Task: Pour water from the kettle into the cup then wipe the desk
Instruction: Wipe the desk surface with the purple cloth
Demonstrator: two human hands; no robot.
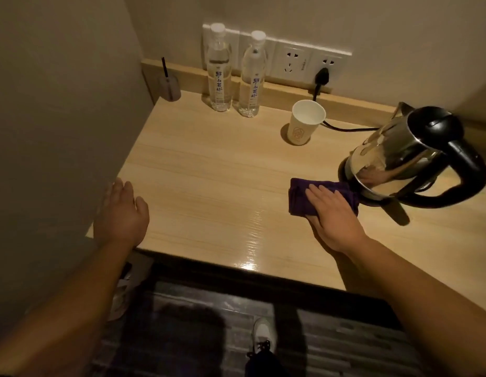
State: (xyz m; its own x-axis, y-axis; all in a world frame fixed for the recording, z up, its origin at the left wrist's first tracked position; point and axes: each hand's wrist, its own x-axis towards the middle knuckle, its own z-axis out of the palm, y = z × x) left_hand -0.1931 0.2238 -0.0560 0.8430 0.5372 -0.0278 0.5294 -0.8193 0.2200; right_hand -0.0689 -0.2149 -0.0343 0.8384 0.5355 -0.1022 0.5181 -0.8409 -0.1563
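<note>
The right hand (331,210) is laid flat, fingers together, on the purple cloth (299,194), which is pressed against the bench (209,172) just beside the kettle (399,156); nothing is pinched in the grip. The kettle is seated on its base at the right, so pouring is judged complete. The cup (304,122) is placed near the back, clear of the wiping path. The left hand (122,210) is held spread and empty at the bench's left edge, apparently for support.
</note>
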